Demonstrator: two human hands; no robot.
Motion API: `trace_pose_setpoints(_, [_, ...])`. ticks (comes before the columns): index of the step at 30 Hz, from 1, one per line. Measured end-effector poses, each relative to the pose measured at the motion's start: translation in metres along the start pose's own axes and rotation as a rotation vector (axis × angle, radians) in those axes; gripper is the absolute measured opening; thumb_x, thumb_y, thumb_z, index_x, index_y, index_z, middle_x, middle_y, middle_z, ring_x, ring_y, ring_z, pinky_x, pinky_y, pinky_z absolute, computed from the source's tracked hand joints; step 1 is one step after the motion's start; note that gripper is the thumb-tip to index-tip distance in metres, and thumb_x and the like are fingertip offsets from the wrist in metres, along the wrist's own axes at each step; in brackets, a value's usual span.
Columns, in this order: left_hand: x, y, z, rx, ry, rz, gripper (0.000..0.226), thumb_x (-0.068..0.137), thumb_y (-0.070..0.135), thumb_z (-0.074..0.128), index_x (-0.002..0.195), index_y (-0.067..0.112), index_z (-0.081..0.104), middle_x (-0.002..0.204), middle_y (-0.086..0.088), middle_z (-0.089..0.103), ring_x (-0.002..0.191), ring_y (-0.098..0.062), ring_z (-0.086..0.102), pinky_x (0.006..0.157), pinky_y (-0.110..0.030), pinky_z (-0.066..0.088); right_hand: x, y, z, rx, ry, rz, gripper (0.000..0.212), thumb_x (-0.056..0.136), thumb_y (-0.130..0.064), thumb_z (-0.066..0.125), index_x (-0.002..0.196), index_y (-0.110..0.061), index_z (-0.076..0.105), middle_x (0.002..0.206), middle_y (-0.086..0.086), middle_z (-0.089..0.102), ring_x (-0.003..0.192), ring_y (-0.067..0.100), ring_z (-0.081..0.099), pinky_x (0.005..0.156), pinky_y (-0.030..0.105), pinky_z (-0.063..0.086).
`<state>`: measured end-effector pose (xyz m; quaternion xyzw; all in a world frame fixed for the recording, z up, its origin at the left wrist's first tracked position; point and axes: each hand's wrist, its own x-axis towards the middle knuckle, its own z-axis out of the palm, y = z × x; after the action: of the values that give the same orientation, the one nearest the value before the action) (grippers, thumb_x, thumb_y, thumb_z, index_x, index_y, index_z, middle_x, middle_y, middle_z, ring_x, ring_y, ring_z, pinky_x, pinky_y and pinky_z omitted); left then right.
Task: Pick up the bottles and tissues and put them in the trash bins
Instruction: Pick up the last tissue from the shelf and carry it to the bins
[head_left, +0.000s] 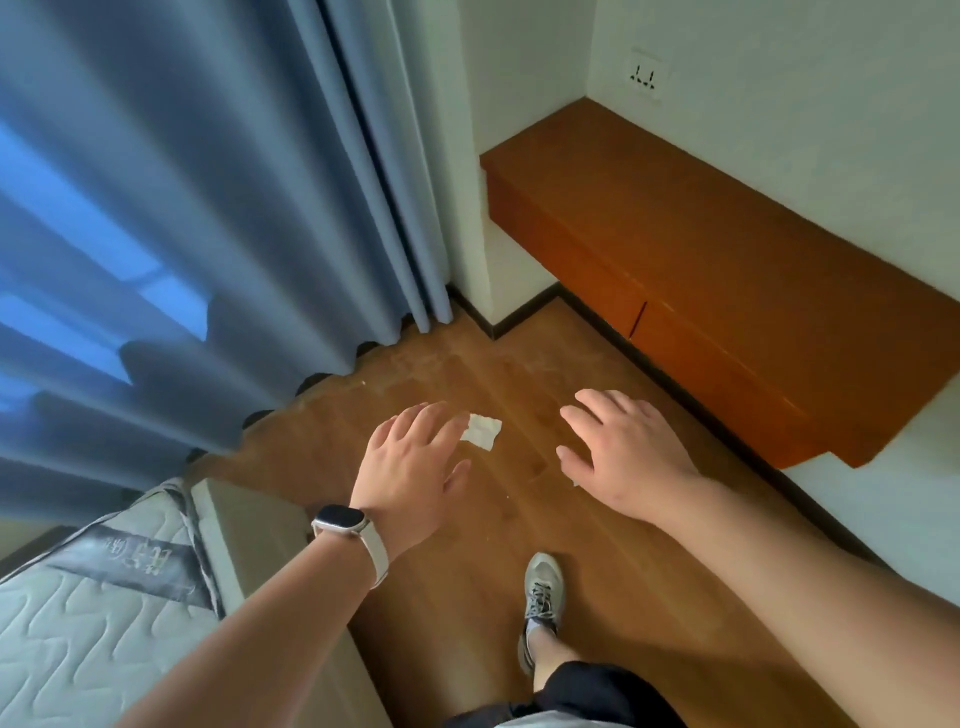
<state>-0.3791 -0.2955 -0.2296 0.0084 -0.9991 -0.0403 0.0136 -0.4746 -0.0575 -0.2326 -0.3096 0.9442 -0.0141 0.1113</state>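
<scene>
Curtain: blue, hanging at far left down to the floor
Mattress: quilted white corner, lower left, beside the left forearm
Left hand: palm down above the wooden floor, fingers spread and empty, watch on the wrist
Tissue: small white piece flat on the floor, between both hands, partly covered by the left fingertips from this view
Shoe: grey, planted below the hands
Right hand: palm down, fingers splayed, holding nothing
Shelf: orange-brown, wall-mounted, at right, well clear of the tissue
</scene>
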Motion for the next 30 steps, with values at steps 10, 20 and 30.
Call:
trace_pose_setpoints(10, [0.097, -0.008, 0.035, 0.081, -0.169, 0.009, 0.053, 0.080, 0.037, 0.070, 0.129, 0.027, 0.052, 0.130, -0.003, 0.060, 0.114, -0.028, 0.059, 0.095, -0.044, 0.048, 0.078, 0.071, 0.039, 0.101, -0.094, 0.058, 0.054, 0.095, -0.055, 0.030, 0.136, -0.024, 0.048, 0.145, 0.000, 0.043, 0.131, 0.023, 0.040, 0.105, 0.040, 0.036])
trace_pose_setpoints(20, [0.171, -0.029, 0.133, 0.048, -0.324, 0.104, 0.046, 0.083, 0.034, 0.067, 0.126, 0.020, 0.056, 0.129, -0.004, 0.060, 0.116, -0.028, 0.058, 0.090, -0.043, 0.050, 0.118, 0.099, 0.118, 0.174, -0.234, 0.198, 0.056, 0.096, -0.055, 0.026, 0.141, -0.024, 0.042, 0.149, 0.002, 0.038, 0.135, 0.024, 0.037, 0.108, 0.044, 0.036])
trace_pose_setpoints(30, [0.258, -0.081, 0.363, -0.084, -0.445, 0.171, 0.047, 0.081, 0.030, 0.070, 0.124, 0.014, 0.060, 0.128, -0.013, 0.060, 0.115, -0.036, 0.057, 0.088, -0.049, 0.049, 0.216, 0.126, 0.304, 0.194, -0.306, 0.354, 0.050, 0.093, -0.049, 0.038, 0.132, -0.021, 0.049, 0.137, 0.003, 0.048, 0.123, 0.025, 0.046, 0.093, 0.043, 0.044])
